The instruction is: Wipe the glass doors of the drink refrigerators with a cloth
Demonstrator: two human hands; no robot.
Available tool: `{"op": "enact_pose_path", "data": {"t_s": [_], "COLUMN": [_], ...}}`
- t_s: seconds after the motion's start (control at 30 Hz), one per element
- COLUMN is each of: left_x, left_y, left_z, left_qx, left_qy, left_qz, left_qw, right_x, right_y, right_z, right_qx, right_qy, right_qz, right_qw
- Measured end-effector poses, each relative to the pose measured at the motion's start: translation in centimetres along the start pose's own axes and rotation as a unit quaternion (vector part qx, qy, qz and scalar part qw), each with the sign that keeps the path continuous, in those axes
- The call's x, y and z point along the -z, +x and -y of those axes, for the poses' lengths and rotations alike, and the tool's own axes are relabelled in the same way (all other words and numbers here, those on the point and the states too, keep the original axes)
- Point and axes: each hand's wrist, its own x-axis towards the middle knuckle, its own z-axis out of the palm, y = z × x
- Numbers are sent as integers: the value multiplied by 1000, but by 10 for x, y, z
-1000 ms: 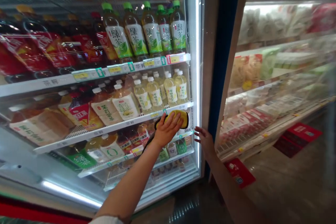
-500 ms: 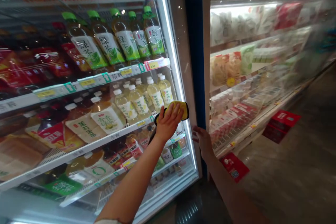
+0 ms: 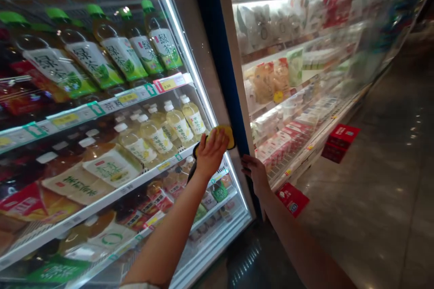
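Note:
My left hand (image 3: pixel 213 151) presses a yellow cloth with a dark edge (image 3: pixel 230 137) against the glass door of a drinks cooler, over the lit strip and the frame on its right side. Its fingers lie across the cloth. A dark part of the cloth hangs below the palm. To the right, my right hand (image 3: pixel 257 175) is at the dark blue side panel (image 3: pixel 222 61), its fingers slightly bent and apart, with nothing seen in them. Whether the fingertips touch the panel, I cannot tell. Behind the glass stand green tea bottles (image 3: pixel 117 54) and pale yellow drink bottles (image 3: pixel 159 137).
An open chilled display (image 3: pixel 301 81) with packaged food runs off to the right. Red cards (image 3: pixel 340 141) stick out from its lower edge, with another red card (image 3: pixel 292 199) nearer. Shiny floor (image 3: pixel 366 221) lies at the lower right.
My view has shifted to the right, so the cooler sits further left. My left hand and the cloth have moved right across the glass onto the frame. My right hand stays near the panel.

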Motion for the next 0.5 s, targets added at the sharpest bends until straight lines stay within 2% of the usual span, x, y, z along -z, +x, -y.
{"op": "enact_pose_path", "data": {"t_s": [0.03, 0.1, 0.33, 0.4, 0.5], "left_x": [0, -2, -26, -28, -24], "left_y": [9, 16, -30, -35, -29], "left_z": [4, 3, -40, -46, -42], "left_qx": [30, 37, -152, -171, -168], "left_qy": [3, -1, -48, -55, -48], "left_qz": [-6, -1, 86, 89, 76], "left_qw": [1000, 999, 983, 980, 982], "right_x": [0, 0, 6, 5, -2], "right_y": [0, 0, -2, 0, 0], "right_z": [2, 5, 5, 9, 20], "right_qx": [2, 6, 0, 4, 18], "right_qy": [5, 12, 13, 17, 24], "right_qz": [-3, -7, -19, -22, -21], "right_qw": [1000, 1000, 1000, 1000, 999]}}
